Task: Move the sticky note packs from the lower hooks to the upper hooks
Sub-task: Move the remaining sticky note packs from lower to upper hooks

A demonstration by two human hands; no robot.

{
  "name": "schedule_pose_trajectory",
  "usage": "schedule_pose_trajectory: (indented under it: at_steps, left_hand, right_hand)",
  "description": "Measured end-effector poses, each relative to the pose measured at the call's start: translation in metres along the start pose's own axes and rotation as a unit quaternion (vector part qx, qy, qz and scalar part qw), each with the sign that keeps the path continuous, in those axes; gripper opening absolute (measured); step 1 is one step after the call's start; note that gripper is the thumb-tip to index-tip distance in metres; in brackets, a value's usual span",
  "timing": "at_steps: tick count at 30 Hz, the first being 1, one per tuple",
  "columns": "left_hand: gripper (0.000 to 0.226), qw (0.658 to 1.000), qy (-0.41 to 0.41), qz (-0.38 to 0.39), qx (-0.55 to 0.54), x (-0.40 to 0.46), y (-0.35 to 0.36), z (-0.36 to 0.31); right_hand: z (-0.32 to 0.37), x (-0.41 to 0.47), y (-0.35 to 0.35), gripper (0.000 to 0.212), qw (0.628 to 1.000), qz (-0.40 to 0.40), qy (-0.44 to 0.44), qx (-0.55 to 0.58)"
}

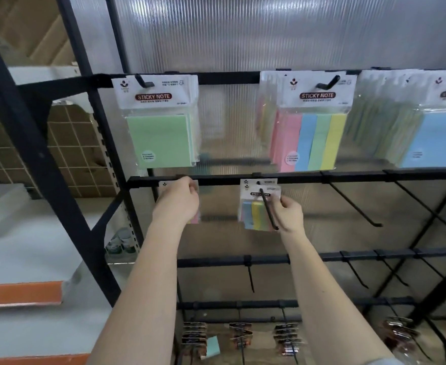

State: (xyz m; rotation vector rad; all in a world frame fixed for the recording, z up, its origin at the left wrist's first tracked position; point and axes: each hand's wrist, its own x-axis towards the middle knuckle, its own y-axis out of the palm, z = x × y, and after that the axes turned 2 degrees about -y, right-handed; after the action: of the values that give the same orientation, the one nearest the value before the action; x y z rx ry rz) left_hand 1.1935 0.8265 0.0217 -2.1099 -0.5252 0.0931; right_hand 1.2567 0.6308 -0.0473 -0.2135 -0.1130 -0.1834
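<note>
Left hand (177, 198) curled over the top of a pack (193, 206) on the second rail (216, 177), fingers gripping its white header card; only a pink/yellow edge shows below the hand. Right hand (289, 210) pinches the right edge of a striped pack (256, 206) hanging on a lower hook (269, 209), thumb and fingers on the header. That pack: blue, yellow, pink strips, red oval label "STICKY NOTE" partly crossed by the hook, small logo on the card above.

Top rail (227, 77): green pack (161, 138) on the left hook, header reads "STICKY NOTE", small print unreadable. Multicolour pack (314, 140) in the middle, pink, blue, green, yellow strips, same "STICKY NOTE" label, more packs behind it. Blue pack (438, 138) at far right, label cut off and blurred.

Bare black hooks (353, 201) to the right on the second rail. Dark carded items (240, 335) hang on the bottom row, text unreadable. Ribbed translucent panel (269, 30) behind the rack
</note>
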Motion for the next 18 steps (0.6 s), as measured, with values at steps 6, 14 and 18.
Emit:
schedule_pose_trajectory:
  at_steps: [6, 14, 18]
  left_hand:
    - [0.030, 0.999, 0.020, 0.023, -0.019, 0.002, 0.012, -0.007]
    - [0.022, 0.993, -0.010, 0.116, -0.027, 0.012, 0.049, -0.039]
    - [0.033, 0.988, 0.014, 0.155, -0.013, 0.025, 0.071, -0.054]
  right_hand:
    - [0.019, -0.028, -0.024, 0.036, 0.998, 0.043, 0.001, -0.044]
    - [0.036, -0.055, -0.062, 0.039, 0.979, 0.096, 0.014, -0.179]
    - [0.054, -0.069, -0.077, 0.028, 0.962, 0.131, -0.001, -0.240]
